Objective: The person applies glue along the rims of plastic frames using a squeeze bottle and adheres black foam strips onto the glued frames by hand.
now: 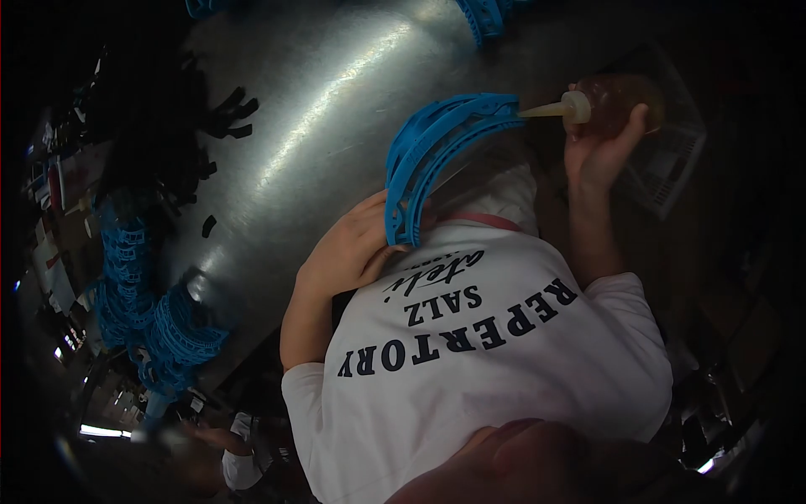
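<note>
My left hand point(357, 244) grips one end of a curved blue plastic frame point(420, 151), which arches up and away to the right. Part of my fingers is hidden behind the frame. On the other side, my right hand point(598, 155) is wrapped round a squeeze bottle point(617, 97) of amber liquid, held on its side. Its tapered nozzle point(546, 110) points left, with the tip right at the frame's far end.
A shiny metal table point(285, 92) extends ahead and left. Stacked blue frames point(180, 332) stand at the left, near black strips point(233, 113). Another blue frame point(483, 21) lies at the top edge. A clear plastic bag point(676, 172) is at right. Another person's sleeve point(239, 469) shows lower left.
</note>
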`<state>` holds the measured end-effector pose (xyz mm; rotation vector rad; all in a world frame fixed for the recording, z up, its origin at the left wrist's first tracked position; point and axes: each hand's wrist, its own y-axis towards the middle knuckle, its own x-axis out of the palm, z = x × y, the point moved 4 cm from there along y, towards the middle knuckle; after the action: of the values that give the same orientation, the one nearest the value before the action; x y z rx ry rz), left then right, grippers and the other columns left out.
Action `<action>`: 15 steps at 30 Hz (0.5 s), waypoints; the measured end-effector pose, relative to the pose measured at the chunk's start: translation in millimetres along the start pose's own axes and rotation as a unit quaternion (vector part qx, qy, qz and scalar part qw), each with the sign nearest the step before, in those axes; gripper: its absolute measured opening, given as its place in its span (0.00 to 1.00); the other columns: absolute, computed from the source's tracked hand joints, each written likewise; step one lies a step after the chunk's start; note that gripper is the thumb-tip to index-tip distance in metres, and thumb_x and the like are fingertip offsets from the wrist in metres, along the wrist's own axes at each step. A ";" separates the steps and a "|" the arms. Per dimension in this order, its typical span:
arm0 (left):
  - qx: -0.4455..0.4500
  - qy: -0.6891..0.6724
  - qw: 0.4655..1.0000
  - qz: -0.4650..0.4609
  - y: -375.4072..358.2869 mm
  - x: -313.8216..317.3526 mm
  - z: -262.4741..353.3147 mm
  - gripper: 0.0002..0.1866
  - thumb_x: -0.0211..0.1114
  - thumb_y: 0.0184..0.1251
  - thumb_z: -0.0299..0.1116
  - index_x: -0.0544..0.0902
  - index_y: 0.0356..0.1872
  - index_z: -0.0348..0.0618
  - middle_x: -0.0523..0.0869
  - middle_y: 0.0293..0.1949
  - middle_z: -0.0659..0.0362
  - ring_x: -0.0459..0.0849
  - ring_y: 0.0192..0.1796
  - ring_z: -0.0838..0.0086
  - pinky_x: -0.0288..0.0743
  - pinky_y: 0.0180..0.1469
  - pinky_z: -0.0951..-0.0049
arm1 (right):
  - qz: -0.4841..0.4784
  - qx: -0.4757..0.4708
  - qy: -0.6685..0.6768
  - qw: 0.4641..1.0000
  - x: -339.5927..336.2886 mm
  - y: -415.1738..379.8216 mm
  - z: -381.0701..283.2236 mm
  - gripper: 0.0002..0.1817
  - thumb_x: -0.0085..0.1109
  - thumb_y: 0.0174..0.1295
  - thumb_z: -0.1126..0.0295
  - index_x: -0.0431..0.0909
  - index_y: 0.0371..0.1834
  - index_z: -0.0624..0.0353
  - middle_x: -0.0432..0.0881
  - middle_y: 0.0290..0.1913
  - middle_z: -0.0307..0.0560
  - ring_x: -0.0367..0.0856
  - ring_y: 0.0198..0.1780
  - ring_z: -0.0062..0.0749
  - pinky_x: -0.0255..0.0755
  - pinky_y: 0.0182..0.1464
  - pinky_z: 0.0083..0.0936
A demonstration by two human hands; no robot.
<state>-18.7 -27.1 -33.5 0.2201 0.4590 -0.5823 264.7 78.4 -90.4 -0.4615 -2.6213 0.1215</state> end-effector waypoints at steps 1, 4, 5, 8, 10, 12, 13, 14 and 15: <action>-0.002 0.003 1.000 -0.005 0.9 -0.1 1.1 0.08 0.61 0.56 0.25 0.79 0.38 0.41 0.83 0.47 0.53 0.78 0.56 0.57 0.65 0.64 0.54 | -0.010 0.010 0.014 1.000 3.6 -0.6 0.5 0.35 0.40 0.63 0.37 0.65 0.59 0.57 0.78 0.45 0.50 0.80 0.46 0.39 0.73 0.29 0.21; -0.008 0.011 1.000 -0.013 2.5 -0.5 1.2 0.09 0.61 0.56 0.25 0.79 0.39 0.41 0.82 0.50 0.54 0.76 0.58 0.58 0.64 0.65 0.54 | -0.030 0.029 0.042 0.998 23.2 -6.5 1.4 0.34 0.41 0.64 0.38 0.66 0.58 0.57 0.79 0.45 0.51 0.81 0.46 0.39 0.72 0.27 0.20; -0.008 0.015 1.000 -0.017 2.4 -0.2 0.5 0.09 0.61 0.56 0.25 0.79 0.39 0.40 0.82 0.49 0.54 0.77 0.58 0.58 0.63 0.65 0.54 | -0.018 0.035 0.055 0.998 36.1 -12.9 1.8 0.33 0.41 0.64 0.38 0.67 0.57 0.57 0.79 0.45 0.51 0.81 0.46 0.39 0.71 0.26 0.19; -0.010 0.023 0.999 -0.022 0.1 0.3 -3.9 0.09 0.61 0.55 0.25 0.79 0.39 0.40 0.83 0.47 0.53 0.77 0.57 0.58 0.63 0.66 0.54 | 0.006 0.047 0.081 0.996 56.1 -21.4 -2.9 0.32 0.40 0.64 0.39 0.68 0.56 0.57 0.79 0.45 0.51 0.81 0.47 0.39 0.69 0.26 0.18; -0.009 0.032 0.999 -0.029 -4.8 2.9 -11.5 0.09 0.58 0.61 0.28 0.80 0.42 0.40 0.82 0.50 0.53 0.78 0.57 0.58 0.63 0.65 0.56 | 0.033 0.039 0.089 0.995 56.5 -17.9 -8.2 0.32 0.42 0.65 0.41 0.68 0.55 0.60 0.78 0.45 0.52 0.80 0.41 0.36 0.67 0.26 0.18; -0.015 0.041 0.999 -0.022 -5.7 8.4 -18.3 0.10 0.57 0.64 0.30 0.80 0.43 0.40 0.82 0.51 0.52 0.78 0.57 0.59 0.64 0.64 0.58 | 0.036 0.041 0.093 0.994 42.1 -9.2 -10.1 0.32 0.42 0.65 0.42 0.68 0.55 0.62 0.77 0.45 0.53 0.79 0.39 0.34 0.66 0.26 0.17; -0.015 0.025 1.000 -0.005 -2.9 12.5 -20.6 0.10 0.58 0.61 0.27 0.80 0.42 0.40 0.82 0.49 0.52 0.78 0.55 0.58 0.63 0.65 0.56 | -0.034 0.087 0.176 0.980 19.9 5.5 -8.0 0.31 0.45 0.65 0.44 0.67 0.55 0.63 0.76 0.44 0.55 0.75 0.34 0.32 0.65 0.26 0.17; -0.021 0.018 0.999 0.021 -0.2 15.9 -23.9 0.10 0.59 0.58 0.24 0.79 0.41 0.40 0.82 0.46 0.52 0.79 0.54 0.57 0.62 0.67 0.54 | -0.113 0.143 0.260 0.948 3.9 27.1 -3.4 0.30 0.48 0.65 0.47 0.66 0.55 0.65 0.74 0.44 0.56 0.72 0.29 0.30 0.64 0.26 0.17; -0.029 0.020 0.998 0.056 -1.0 17.5 -27.9 0.11 0.60 0.54 0.21 0.79 0.40 0.39 0.82 0.43 0.52 0.79 0.52 0.56 0.61 0.68 0.53 | -0.100 0.145 0.313 0.933 -14.6 44.4 -5.8 0.29 0.51 0.64 0.51 0.64 0.55 0.67 0.73 0.45 0.57 0.68 0.27 0.28 0.62 0.26 0.17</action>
<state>-16.3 -27.2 -66.4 0.2009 0.4974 -0.4549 292.9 115.1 -98.9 -0.0964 -1.9619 0.2445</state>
